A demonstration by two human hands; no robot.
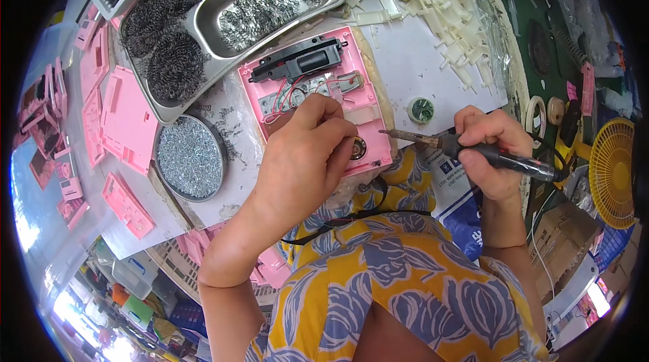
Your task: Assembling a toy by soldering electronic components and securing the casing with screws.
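Observation:
A pink plastic housing (380, 133) lies in front of me, tilted a little. Inside it are a black plastic mechanism (301, 62) along the far side, a metal plate (272, 102) with thin red wires, and a small round speaker (360, 148). My left hand (301, 149) is over the housing, its fingertips pinched together; whatever they hold is hidden. In my right hand (493, 149) is a soldering iron (443, 141), gripped by its dark handle. Its tip points left and stops close to the housing's right edge, beside the speaker.
A small round container (420, 110) with dark green contents stands right of the housing. Translucent plastic pieces (453, 14) are heaped beyond. Metal trays (203, 27) of springs and a round dish (190, 158) of screws sit left, near pink panels (127, 118). A yellow fan (612, 173) stands far right.

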